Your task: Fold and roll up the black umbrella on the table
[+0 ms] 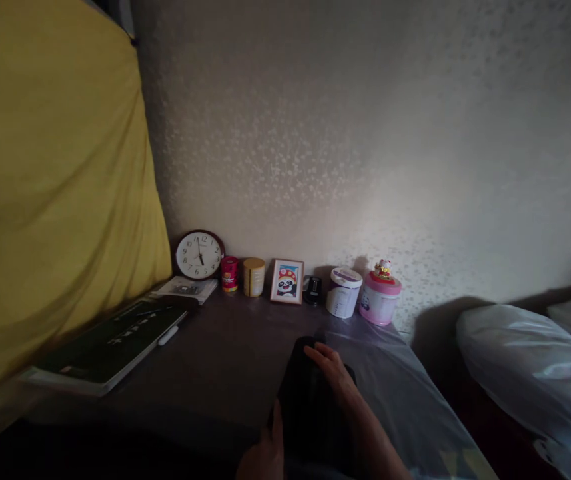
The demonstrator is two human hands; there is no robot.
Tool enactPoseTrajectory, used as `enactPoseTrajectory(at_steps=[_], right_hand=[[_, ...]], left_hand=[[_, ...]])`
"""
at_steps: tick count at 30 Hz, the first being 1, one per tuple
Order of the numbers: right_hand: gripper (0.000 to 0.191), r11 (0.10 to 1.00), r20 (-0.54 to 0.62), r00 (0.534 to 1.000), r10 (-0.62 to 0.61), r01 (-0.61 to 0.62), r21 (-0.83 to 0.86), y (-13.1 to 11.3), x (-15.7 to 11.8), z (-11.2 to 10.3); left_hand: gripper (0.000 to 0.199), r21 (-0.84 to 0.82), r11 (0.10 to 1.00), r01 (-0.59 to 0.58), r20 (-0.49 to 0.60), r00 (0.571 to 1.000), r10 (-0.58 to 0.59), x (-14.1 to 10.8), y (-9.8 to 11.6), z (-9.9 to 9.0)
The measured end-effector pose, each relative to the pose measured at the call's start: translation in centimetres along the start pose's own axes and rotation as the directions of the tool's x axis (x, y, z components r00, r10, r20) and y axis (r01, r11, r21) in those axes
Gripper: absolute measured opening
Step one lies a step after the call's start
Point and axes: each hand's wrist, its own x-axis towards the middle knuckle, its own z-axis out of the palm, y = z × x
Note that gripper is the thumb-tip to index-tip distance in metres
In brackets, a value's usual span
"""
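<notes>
Fingers (315,355) of the right hand (336,373) are laid on a big, rounded black thing (299,393) over the dark grey worktop (230,363), its left side touched by the left hand (266,457), how tightly cannot be told.

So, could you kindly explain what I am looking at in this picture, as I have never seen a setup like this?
There is no robot here: a person is working with two bare hands, and the one picture comes from a camera on their head, looking forward and down.

The left hand and right hand are both on a black object, which they seem to hold; it is too dark to identify.

Along the back of the table, from left to right, are a round clock, a pink can, a yellow canister, a framed panda picture, a small black item, a white tub and a pink-lidded tub bearing a figurine.
</notes>
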Motion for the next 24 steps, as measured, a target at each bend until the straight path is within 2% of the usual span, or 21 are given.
enactPoseTrajectory(at_steps=[3,6,9,13,16,19,22,23,24], right_hand=[[0.026,0.999,0.089,0.995,0.041,-0.042,0.010,0.6,0.9,2.5],[0.028,0.988,0.087,0.996,0.023,-0.009,-0.156,1.6,1.5,4.1],[0.028,0.941,0.093,0.995,-0.039,0.068,-0.330,2.2,1.7,4.7],[0.033,0.938,0.162,0.986,-0.034,0.087,-0.336,2.1,1.4,4.7],[0.031,0.940,0.171,0.985,-0.038,0.093,-0.328,2.1,1.2,4.6],[0.026,0.945,0.190,0.978,-0.083,0.138,-0.297,2.3,1.0,4.6],[0.026,0.946,0.241,0.953,-0.184,0.238,-0.221,2.6,0.2,4.6],[0.026,0.935,0.259,0.936,-0.238,0.293,-0.201,2.7,-0.2,4.6],[0.026,0.916,0.270,0.916,-0.297,0.353,-0.191,2.9,-0.6,4.5]], left_hand=[[0.070,0.040,0.999,0.021,-0.041,0.999,-0.020,0.0,0.5,0.5],[0.062,0.004,1.000,0.013,-0.081,0.997,-0.012,0.1,0.7,1.1],[0.062,-0.031,0.999,0.010,-0.053,0.999,-0.012,0.1,0.5,1.2],[0.066,-0.056,0.998,-0.001,-0.016,1.000,0.000,-0.2,-0.2,0.6],[0.060,-0.005,0.996,-0.087,-0.087,0.992,0.087,-0.5,-0.3,-0.4],[0.051,0.077,0.967,-0.242,-0.184,0.950,0.252,-0.2,0.3,-1.1],[0.067,0.146,0.904,-0.402,-0.197,0.884,0.424,1.2,0.5,-0.4],[0.073,0.174,0.893,-0.414,-0.196,0.875,0.443,1.7,0.4,0.2],[0.073,0.199,0.899,-0.390,-0.196,0.883,0.426,2.3,0.1,0.9]])
